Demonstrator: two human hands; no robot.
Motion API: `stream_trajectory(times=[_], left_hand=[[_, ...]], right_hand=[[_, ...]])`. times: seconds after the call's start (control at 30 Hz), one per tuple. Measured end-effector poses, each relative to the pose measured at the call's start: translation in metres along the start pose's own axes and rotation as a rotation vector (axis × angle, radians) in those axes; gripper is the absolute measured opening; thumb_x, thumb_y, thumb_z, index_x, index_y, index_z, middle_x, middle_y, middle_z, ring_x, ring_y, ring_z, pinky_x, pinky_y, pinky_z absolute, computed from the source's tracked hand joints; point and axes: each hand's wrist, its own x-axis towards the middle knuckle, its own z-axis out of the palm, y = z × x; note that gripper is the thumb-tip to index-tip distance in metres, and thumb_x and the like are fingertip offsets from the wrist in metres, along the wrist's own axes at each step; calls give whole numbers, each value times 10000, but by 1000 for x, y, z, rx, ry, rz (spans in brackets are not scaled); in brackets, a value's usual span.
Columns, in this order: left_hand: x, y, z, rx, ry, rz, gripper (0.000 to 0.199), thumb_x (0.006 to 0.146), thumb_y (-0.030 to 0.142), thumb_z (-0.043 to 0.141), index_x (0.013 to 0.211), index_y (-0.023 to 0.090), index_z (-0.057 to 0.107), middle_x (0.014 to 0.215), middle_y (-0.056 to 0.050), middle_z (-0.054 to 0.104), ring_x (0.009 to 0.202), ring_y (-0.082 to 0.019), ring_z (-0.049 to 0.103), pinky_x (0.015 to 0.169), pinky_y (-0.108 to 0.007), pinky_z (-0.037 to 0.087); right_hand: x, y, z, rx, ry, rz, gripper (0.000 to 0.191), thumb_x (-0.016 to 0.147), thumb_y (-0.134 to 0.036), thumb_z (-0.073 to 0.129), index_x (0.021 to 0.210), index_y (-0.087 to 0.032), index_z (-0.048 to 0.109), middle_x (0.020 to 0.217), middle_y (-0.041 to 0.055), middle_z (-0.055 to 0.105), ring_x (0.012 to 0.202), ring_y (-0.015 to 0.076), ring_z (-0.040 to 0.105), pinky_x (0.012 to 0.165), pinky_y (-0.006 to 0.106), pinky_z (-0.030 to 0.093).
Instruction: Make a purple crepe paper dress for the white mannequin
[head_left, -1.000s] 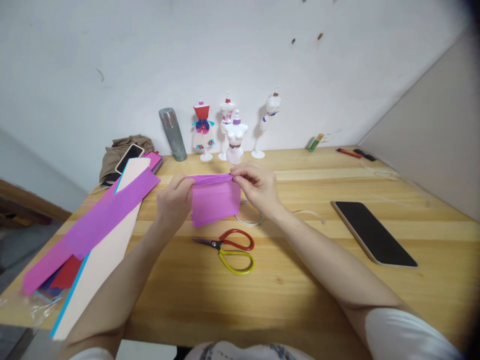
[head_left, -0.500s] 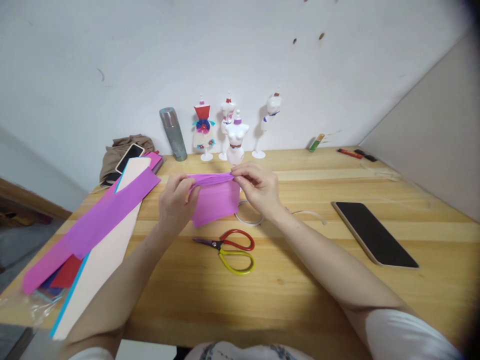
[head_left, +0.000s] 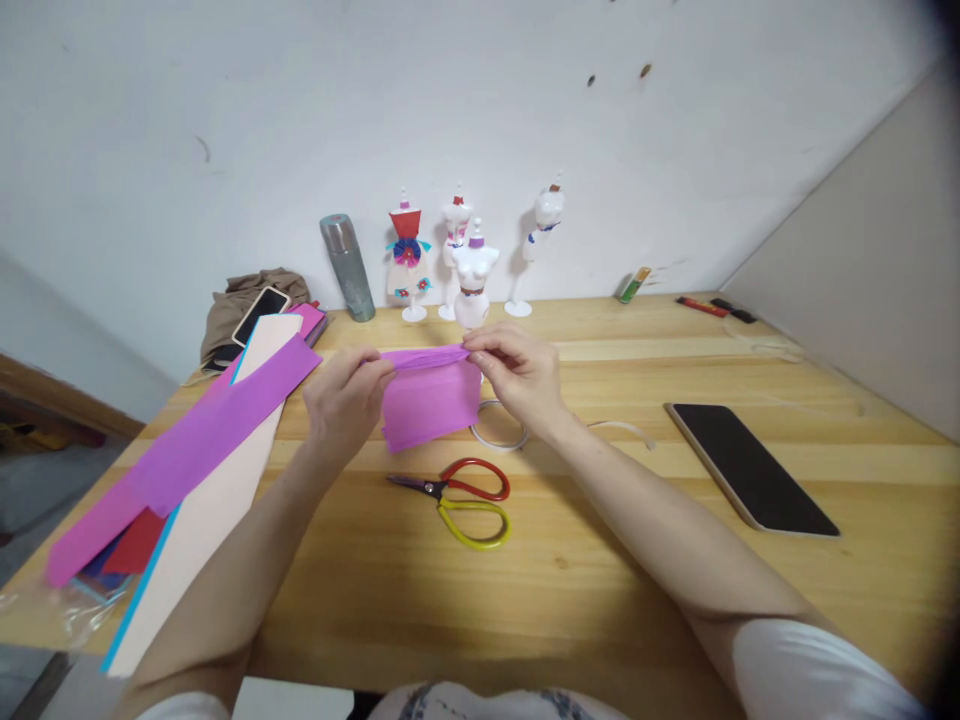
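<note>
A piece of purple crepe paper (head_left: 431, 402) is stretched between my two hands above the table, its upper edge gathered into a folded band. My left hand (head_left: 349, 395) pinches the left end of that band, and my right hand (head_left: 517, 375) pinches the right end between thumb and fingers. Below the paper lie scissors (head_left: 429, 488) with one red and one yellow handle, blades pointing left. Partly behind my right hand and the paper, a thin white ring (head_left: 499, 447) rests on the wood. Just beyond stands a small white mannequin (head_left: 474, 268) with a purple neck band.
More small mannequins (head_left: 407, 225), one dressed in red, stand by the wall near a grey flask (head_left: 347, 268). Coloured paper strips (head_left: 225, 430) cover the table's left side. A dark tablet-like device (head_left: 750, 468) lies right. Behind it are a green tube (head_left: 634, 286) and a red marker (head_left: 701, 306).
My left hand has shifted slightly left, and its thumb now lies flatter along the band's end. My right hand and the scissors stay in place.
</note>
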Motion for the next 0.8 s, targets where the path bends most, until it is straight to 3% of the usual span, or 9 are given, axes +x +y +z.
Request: stream_trajectory(times=[0.2,0.37,0.53,0.8], left_hand=[[5,-3,-3,-82,-74,-19,157,907,224,607,768,216,679,831,-21,674,792,-151,633,664,-249,492],[2,4,-1,-42,-43,-148,141,889,231,612,776,207,692,842,-31,638,790,-160,606,629,-255,488],[2,6,0,-47,-99,-192,166,873,224,602,723,198,669,819,-33,616,767,-165,579,625,-271,463],[2,5,3,-76,-123,-389,95,785,229,684,700,198,655,797,-18,586,693,-154,541,619,-291,452]], right_hand=[[1,2,-2,-55,20,-102,166,852,-147,615,842,-258,737,907,27,760,894,210,709,786,375,569],[-1,3,1,-66,35,-157,187,866,-130,595,858,-263,727,917,34,758,900,207,711,799,384,580],[-2,2,2,-99,32,-183,190,881,-130,583,859,-261,718,917,39,756,904,202,713,804,385,585],[-3,3,2,-116,43,-175,186,891,-137,578,860,-252,720,918,46,752,903,210,715,792,386,587]])
